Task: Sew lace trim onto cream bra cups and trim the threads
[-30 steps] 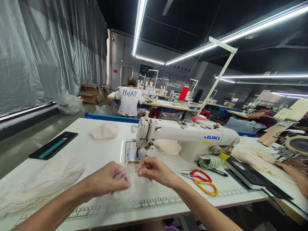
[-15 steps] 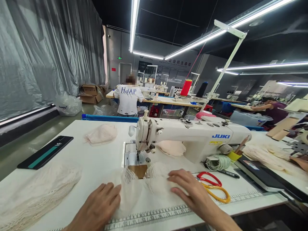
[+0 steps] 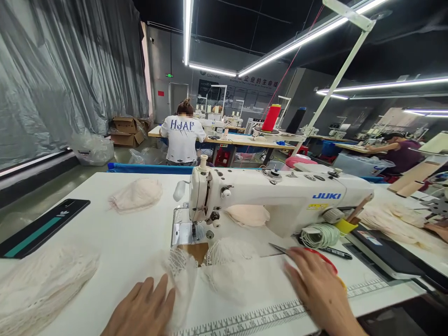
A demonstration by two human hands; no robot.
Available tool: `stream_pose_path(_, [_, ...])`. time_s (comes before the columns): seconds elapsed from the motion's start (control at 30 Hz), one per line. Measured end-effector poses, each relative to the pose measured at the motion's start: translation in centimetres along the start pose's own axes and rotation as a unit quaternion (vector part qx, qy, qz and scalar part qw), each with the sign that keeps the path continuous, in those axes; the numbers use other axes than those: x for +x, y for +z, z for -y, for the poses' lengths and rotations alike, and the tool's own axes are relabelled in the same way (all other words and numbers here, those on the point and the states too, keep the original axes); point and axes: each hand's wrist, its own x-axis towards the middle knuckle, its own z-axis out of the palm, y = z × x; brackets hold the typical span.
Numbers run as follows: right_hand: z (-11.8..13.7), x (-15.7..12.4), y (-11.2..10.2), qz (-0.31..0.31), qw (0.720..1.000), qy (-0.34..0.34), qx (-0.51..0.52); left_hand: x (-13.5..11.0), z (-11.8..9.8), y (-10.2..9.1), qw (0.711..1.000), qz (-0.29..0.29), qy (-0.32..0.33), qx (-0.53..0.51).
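Note:
My left hand (image 3: pixel 145 303) lies flat at the left edge of a sheer cream lace-trimmed piece of fabric (image 3: pixel 180 280), fingers stretched out. The cloth spreads in front of the sewing machine (image 3: pixel 241 191), its lace near the needle area. Over a pair of scissors (image 3: pixel 279 248) reaches my right hand (image 3: pixel 317 284), with thumb and fingers apart. The blade tips show to the left of my fingers and part of the red handle to the right; the rest is covered. No grip on the scissors can be seen.
Cream lace fabric (image 3: pixel 45 284) and a small cream piece (image 3: pixel 136 194) lie left. A black-and-teal box (image 3: pixel 45 227) rests at the table's left edge. Right are coiled cord (image 3: pixel 320 235), a marker (image 3: pixel 336 252) and a black notebook (image 3: pixel 385 254). A printed ruler (image 3: pixel 245 319) runs along the front.
My right hand has moved right, off the fabric and over the scissors, and the blades now show. My left hand stays beside the fabric. The view has shifted slightly.

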Motion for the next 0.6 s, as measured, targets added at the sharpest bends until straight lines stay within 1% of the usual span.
stream_pose_path(0.03, [2.0,0.9,-0.5,0.004,0.998,-0.039,0.057,-0.1,0.2,0.0,1.000,-0.030,0.001,0.004])
stream_pose_path(0.1, [6.2,2.7,-1.3,0.040,0.979,-0.128,0.156,-0.2,0.6,-0.1,0.996,-0.083,0.001,0.012])
stream_pose_path(0.13, [8.1,3.5,-1.4,0.067,0.964,-0.169,0.195,-0.2,0.7,-0.2,0.996,-0.091,0.003,0.016])
stream_pose_path(0.17, [9.5,4.1,-1.3,0.108,0.948,-0.198,0.224,-0.2,0.8,-0.4,0.996,-0.087,0.003,0.020])
stream_pose_path(0.2, [10.5,4.5,-1.0,0.129,0.939,-0.212,0.237,-0.2,0.9,-0.6,0.997,-0.074,0.009,0.024])
stream_pose_path(0.23, [10.9,4.7,-0.6,0.138,0.938,-0.210,0.238,-0.3,1.0,-0.8,0.998,-0.054,0.017,0.025])
stream_pose_path(0.27, [10.8,4.7,-0.1,0.143,0.943,-0.198,0.228,-0.4,1.1,-1.1,0.999,-0.033,0.021,0.024])
stream_pose_path(0.33, [9.4,4.4,1.0,0.126,0.960,-0.166,0.187,-0.5,1.1,-1.5,1.000,-0.015,0.008,0.008])
stream_pose_path(0.4, [7.7,4.2,1.5,0.091,0.974,-0.151,0.139,-0.1,1.2,-1.7,0.998,-0.001,-0.031,-0.047])
stream_pose_path(0.47, [7.2,4.4,1.3,0.056,0.980,-0.150,0.115,1.0,1.5,-1.8,0.987,0.004,-0.085,-0.139])
stream_pose_path(0.53, [8.5,5.0,0.6,0.028,0.977,-0.162,0.138,2.9,2.1,-1.8,0.963,0.008,-0.137,-0.233])
stream_pose_path(0.6, [11.2,5.8,0.1,-0.008,0.956,-0.207,0.206,5.0,3.0,-1.7,0.939,0.017,-0.167,-0.300])
